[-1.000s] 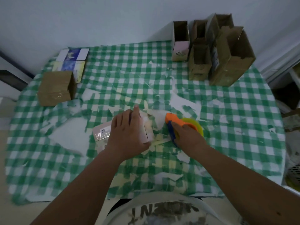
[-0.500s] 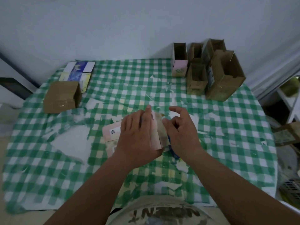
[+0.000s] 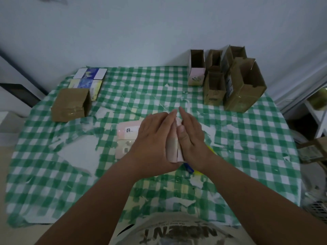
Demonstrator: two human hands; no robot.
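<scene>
Left grip (image 3: pixel 155 138) and right grip (image 3: pixel 192 137) flat-fingered, sandwiching pink box (image 3: pixel 172 150), checked cloth (image 3: pixel 150 89) stretching ahead to cardboard boxes (image 3: pixel 244 89)

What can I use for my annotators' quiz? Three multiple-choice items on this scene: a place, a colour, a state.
1. Where is the closed brown box? A far left; B far right; C on the floor.
2. Colour of the tablecloth checks? A red; B green; C blue.
3. How do left hand and right hand meet the pink pack? A both press it, fingers straight; B only left touches; C neither touches.
Key: A, it sits left of both hands; B, green-white squares; A, the pack shows between both palms.
</scene>
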